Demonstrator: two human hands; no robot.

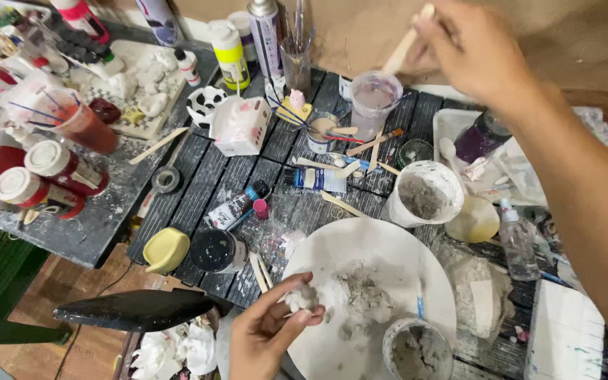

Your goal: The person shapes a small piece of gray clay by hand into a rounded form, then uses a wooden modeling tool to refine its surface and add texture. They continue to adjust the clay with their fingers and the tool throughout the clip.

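Note:
My left hand pinches a small grey-white lump of clay at the near left edge of a round white plate smeared with grey paste. My right hand reaches to the far side of the table and grips a wooden stick that stands in a clear plastic cup of pale purple liquid. A white cup of grey paste stands just beyond the plate. Another tub of grey paste sits on the plate's near edge.
The dark slatted table is crowded: paint tubes, a yellow bottle, a spray can, red jars, a jar of brushes, loose wooden sticks, a yellow dish, a white tray, and a small spray bottle.

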